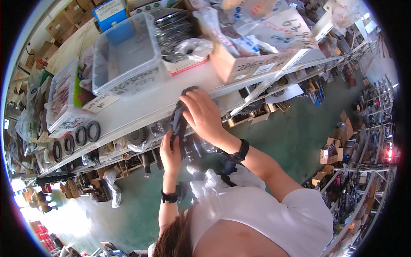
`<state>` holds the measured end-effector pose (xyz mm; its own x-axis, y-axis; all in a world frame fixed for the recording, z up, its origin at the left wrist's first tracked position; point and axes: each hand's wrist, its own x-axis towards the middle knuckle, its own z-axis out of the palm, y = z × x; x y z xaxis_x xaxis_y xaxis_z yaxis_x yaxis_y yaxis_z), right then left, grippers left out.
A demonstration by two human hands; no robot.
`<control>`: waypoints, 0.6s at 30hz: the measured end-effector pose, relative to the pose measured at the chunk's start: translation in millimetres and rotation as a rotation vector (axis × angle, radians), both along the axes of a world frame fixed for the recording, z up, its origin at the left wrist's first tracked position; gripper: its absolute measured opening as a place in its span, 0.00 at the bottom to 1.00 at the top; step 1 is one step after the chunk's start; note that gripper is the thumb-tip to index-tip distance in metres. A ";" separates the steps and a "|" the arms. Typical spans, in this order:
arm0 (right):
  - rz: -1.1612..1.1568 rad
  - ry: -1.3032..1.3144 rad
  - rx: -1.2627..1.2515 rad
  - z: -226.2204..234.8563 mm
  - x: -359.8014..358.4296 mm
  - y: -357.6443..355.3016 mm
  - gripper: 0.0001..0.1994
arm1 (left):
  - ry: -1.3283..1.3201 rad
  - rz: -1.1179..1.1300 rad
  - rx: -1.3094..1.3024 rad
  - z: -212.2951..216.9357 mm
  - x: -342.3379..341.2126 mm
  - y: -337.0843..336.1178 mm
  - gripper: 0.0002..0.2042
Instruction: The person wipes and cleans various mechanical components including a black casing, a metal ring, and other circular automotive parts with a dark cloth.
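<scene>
At the front edge of the shelf, both my hands are on a long black bundle (177,119). Its far end looks round and ridged; whether it is a stack of rings cannot be made out. My right hand (202,112) curls over the upper end with bent fingers. Lower down, my left hand (170,155) grips the near end between thumb and fingers. Several black rubber rings (81,135), like oil seals, stand on edge along the shelf's front at the left.
The white shelf (132,105) carries a clear plastic bin (126,53), a smaller bin of bagged parts (64,96), wrapped black rings (173,30) and a cardboard box of bags (248,64). Metal parts fill a lower shelf. Another rack (364,184) stands across the green floor at right.
</scene>
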<state>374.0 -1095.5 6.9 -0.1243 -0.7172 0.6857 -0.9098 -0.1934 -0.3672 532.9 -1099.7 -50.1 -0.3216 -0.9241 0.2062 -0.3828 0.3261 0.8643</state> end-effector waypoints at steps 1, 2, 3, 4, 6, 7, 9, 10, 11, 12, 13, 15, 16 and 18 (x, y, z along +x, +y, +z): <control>0.012 -0.006 -0.017 0.6 5.9 -4.2 0.22 | 0.008 0.002 -0.054 -3.3 5.9 -3.7 0.10; 0.019 -0.008 -0.016 0.7 10.4 -5.7 0.22 | 0.007 0.004 -0.057 -5.8 9.2 -4.9 0.10; 0.024 -0.008 -0.022 2.3 15.2 -7.3 0.22 | 0.035 0.020 -0.013 -7.7 12.0 -5.2 0.11; 0.018 0.007 0.004 3.8 18.4 -7.8 0.22 | 0.064 0.035 0.031 -11.0 13.0 -4.6 0.12; 0.020 0.026 0.017 4.8 19.1 -8.0 0.22 | -0.019 0.034 0.052 -9.2 7.5 -0.4 0.13; 0.039 0.037 0.027 2.3 16.5 -8.2 0.22 | -0.037 0.021 0.104 -0.3 0.5 3.6 0.13; 0.080 0.041 0.028 2.5 8.8 -7.8 0.21 | -0.015 -0.038 0.144 6.7 -11.0 12.4 0.14; 0.091 0.032 0.025 3.3 3.4 -6.6 0.20 | -0.007 -0.071 0.168 4.8 -17.0 14.7 0.13; 0.104 0.022 0.023 4.2 -2.6 -4.5 0.20 | 0.002 -0.103 0.193 -0.1 -23.0 15.8 0.13; 0.082 0.019 0.037 10.6 -8.5 0.0 0.18 | 0.048 -0.149 0.239 -4.9 -29.1 15.4 0.13; 0.060 0.011 0.010 13.0 -15.2 3.2 0.16 | 0.032 -0.162 0.186 -2.1 -35.7 17.2 0.13; -0.001 0.019 0.016 2.8 -26.6 12.4 0.15 | 0.004 -0.136 0.221 -10.6 -45.7 22.1 0.12; 0.020 0.022 -0.042 0.9 -34.0 13.5 0.14 | 0.054 -0.104 0.225 -12.1 -52.8 26.0 0.11; 0.071 -0.004 -0.030 5.0 -45.6 13.8 0.14 | 0.066 0.005 0.196 -6.8 -64.5 32.1 0.11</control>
<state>328.4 -1081.8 11.9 -0.0765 -0.7035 0.7066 -0.8920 -0.2683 -0.3638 468.4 -1067.6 -56.9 -0.3091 -0.9501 0.0422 -0.3247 0.1472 0.9343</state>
